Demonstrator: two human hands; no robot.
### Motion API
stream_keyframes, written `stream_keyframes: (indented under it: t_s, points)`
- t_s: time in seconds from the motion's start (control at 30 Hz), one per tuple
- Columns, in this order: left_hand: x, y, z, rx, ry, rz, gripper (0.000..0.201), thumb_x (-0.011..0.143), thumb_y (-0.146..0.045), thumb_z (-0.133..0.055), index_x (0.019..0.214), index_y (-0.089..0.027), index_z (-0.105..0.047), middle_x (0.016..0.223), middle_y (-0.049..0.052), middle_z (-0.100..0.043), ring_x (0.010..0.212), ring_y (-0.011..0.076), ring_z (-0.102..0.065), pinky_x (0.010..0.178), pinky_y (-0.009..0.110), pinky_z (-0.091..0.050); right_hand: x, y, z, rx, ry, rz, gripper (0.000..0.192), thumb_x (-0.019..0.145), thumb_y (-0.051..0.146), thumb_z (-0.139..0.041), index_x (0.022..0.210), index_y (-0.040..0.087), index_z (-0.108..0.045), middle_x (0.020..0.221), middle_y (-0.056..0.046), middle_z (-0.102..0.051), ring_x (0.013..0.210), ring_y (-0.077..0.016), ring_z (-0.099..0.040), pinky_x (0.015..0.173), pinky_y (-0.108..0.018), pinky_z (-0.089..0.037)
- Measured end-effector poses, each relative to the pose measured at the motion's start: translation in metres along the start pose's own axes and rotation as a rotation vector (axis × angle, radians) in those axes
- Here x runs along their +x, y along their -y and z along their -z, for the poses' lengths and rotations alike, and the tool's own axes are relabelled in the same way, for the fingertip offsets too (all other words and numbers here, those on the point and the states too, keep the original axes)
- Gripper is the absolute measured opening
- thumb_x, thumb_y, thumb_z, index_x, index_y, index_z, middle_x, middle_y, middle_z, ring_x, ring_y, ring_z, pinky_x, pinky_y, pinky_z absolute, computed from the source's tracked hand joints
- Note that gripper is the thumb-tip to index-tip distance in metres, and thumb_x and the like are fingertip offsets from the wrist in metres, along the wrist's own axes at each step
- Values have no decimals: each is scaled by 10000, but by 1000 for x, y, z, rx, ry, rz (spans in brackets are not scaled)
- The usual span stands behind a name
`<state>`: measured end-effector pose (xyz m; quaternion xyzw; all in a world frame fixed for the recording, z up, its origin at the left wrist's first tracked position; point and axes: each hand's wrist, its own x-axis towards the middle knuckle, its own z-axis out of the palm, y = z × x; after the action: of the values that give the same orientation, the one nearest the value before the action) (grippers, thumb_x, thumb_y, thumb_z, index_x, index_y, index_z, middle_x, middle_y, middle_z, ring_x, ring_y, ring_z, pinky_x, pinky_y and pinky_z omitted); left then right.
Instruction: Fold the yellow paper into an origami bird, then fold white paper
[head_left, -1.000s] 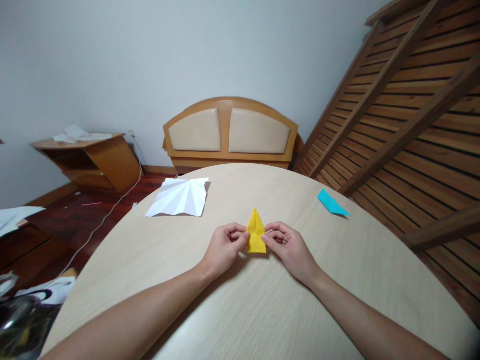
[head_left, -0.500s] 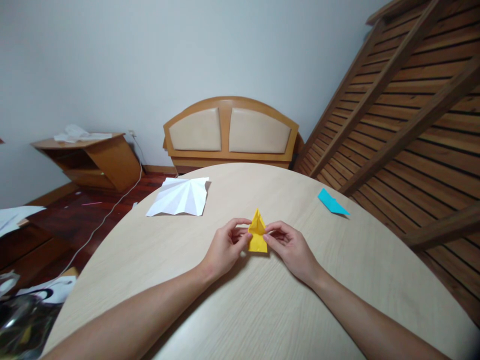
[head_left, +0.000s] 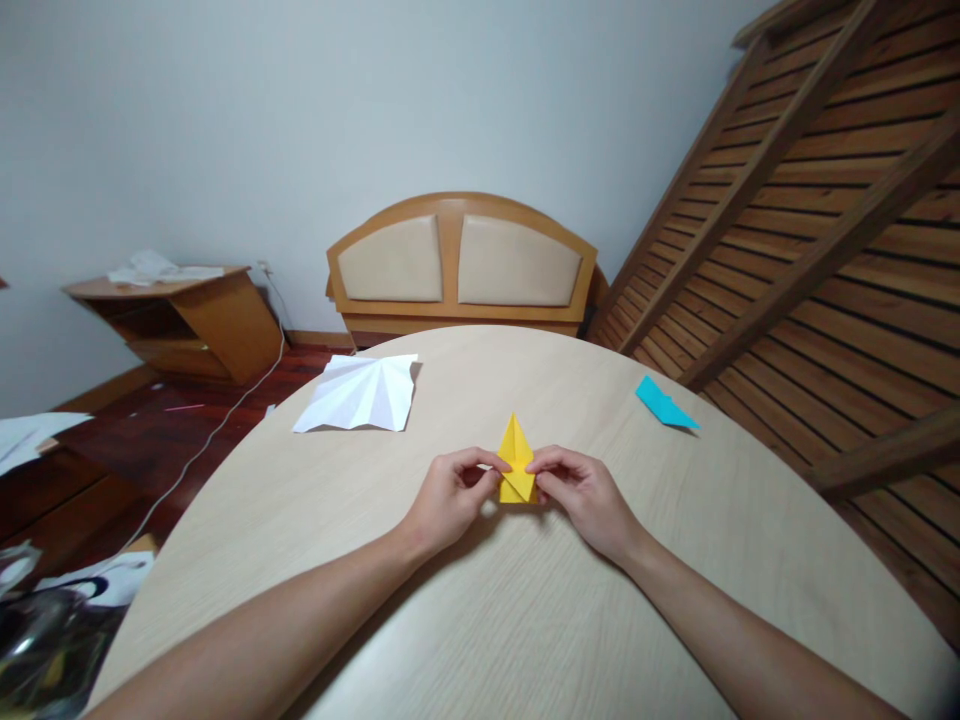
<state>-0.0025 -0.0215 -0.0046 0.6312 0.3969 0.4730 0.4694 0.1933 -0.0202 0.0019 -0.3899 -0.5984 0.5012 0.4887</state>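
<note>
A small folded piece of yellow paper [head_left: 516,462] is held between my two hands above the table. Its top is a narrow point, and a slanted flap lies across its squarish lower part. My left hand [head_left: 459,492] pinches its left edge between thumb and fingers. On the opposite edge, my right hand [head_left: 579,490] grips the paper with index finger on the front and thumb low at the side. Fingertips cover parts of both edges.
Creased white paper [head_left: 364,393] lies on the round wooden table [head_left: 480,620] at the back left. Folded blue paper [head_left: 665,405] rests at the right. A headboard [head_left: 461,205] stands behind the table, slatted wood [head_left: 825,220] leans at the right.
The yellow paper's front looks different: a slanted flap now crosses its lower part, and the upper point appears smoother. The index fingers of both hands have moved down onto its front.
</note>
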Motion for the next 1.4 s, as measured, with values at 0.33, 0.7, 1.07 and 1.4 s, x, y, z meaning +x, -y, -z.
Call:
stream_keyframes:
  t_s: [0.33,0.7,1.07,1.4]
  points:
    - [-2,-6,-3,-86,5,63,224,797,-316,-739,904,-122,-708,862,86,-737,703,145,-677,629,241,-517,-3,1,0,-40,-15,20,111,796,320,-734,795,210,-744,985,-66,-693,810,-176,-684,648,-272,-590]
    - [1,-4,-3,-242,-55,69,276,749,-297,-816,902,-139,-649,795,27,-703,700,121,-672,674,240,-535,-3,1,-3,-72,-69,3,242,773,375,-786,916,193,-713,869,-57,-713,749,-175,-689,663,-293,-606]
    - [1,-6,-3,-286,-52,150,374,751,-331,-808,980,-145,-579,761,52,-747,654,128,-672,627,224,-493,-2,5,-4,-49,-93,23,233,759,326,-789,824,209,-598,778,7,-617,720,-140,-628,654,-256,-544]
    - [-4,-11,-5,18,-44,6,228,811,-316,-732,928,-133,-662,854,64,-720,727,145,-660,677,260,-527,-6,5,-6,-138,-59,57,207,789,294,-746,855,211,-568,817,-9,-610,759,-159,-622,677,-279,-544]
